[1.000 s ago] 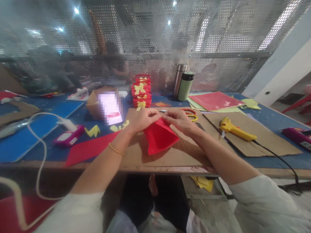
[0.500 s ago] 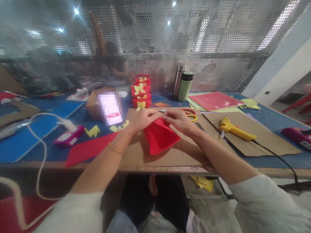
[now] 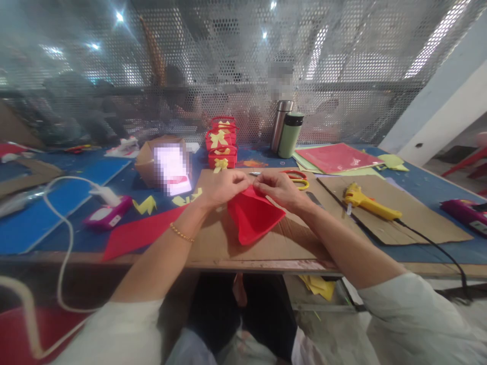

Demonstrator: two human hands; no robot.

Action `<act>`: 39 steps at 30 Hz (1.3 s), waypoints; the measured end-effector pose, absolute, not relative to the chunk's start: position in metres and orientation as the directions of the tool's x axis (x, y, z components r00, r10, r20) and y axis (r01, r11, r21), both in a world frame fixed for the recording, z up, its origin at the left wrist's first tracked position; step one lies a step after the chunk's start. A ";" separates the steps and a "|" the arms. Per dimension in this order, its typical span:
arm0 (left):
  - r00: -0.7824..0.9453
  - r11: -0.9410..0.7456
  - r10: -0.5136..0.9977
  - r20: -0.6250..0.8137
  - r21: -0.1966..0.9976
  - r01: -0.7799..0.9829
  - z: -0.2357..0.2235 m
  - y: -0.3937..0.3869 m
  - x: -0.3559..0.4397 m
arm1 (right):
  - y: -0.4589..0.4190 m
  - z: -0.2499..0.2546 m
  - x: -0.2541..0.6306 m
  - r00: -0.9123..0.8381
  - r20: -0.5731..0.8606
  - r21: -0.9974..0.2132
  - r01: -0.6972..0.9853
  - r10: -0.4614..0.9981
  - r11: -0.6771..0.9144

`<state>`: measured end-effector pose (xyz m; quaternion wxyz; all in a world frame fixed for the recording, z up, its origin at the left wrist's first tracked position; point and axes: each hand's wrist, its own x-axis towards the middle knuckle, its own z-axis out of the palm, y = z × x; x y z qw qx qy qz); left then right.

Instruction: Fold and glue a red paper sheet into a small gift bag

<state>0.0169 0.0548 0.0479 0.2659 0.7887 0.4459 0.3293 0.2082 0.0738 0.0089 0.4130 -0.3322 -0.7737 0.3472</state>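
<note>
A folded red paper bag (image 3: 256,218), its open side facing me, is held just above a cardboard sheet (image 3: 213,238). My left hand (image 3: 226,187) pinches its far top edge from the left, fingers closed. From the right, my right hand (image 3: 279,190) grips the same edge with thumb and fingertips, closed too. The fingertips of both hands nearly meet there. Scissors (image 3: 299,178) with red and yellow handles lie just beyond my right hand. A flat red strip (image 3: 142,233) rests on the table by my left forearm.
Several small red bags with yellow bows (image 3: 221,144) stand at the back. A yellow glue gun (image 3: 371,203) lies on cardboard at right, its cord trailing off the edge. Two bottles (image 3: 291,134), a lit phone (image 3: 173,170) and a purple power strip (image 3: 108,213) are around.
The lower part of the red paper bag has shifted slightly to the right. Both hands keep hold of it in nearly the same place.
</note>
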 end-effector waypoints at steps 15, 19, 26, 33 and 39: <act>0.381 -0.480 0.869 0.317 0.728 0.490 0.039 0.061 0.013 | 0.072 0.010 0.210 -0.440 0.294 -0.927 0.084 0.848 0.365; 0.388 -0.497 0.860 0.330 0.714 0.493 0.037 0.063 0.013 | 0.072 0.011 0.209 -0.410 0.262 -0.942 0.088 0.874 0.324; 0.422 -0.529 0.837 0.348 0.713 0.460 0.030 0.070 0.010 | 0.072 0.009 0.207 -0.396 0.248 -0.950 0.080 0.884 0.302; 0.440 -0.552 0.821 0.364 0.704 0.448 0.025 0.074 0.010 | 0.072 0.010 0.206 -0.381 0.299 -0.912 0.155 0.875 0.380; 0.453 -0.558 0.815 0.363 0.702 0.442 0.025 0.073 0.009 | 0.073 0.010 0.206 -0.378 0.296 -0.894 0.214 0.877 0.394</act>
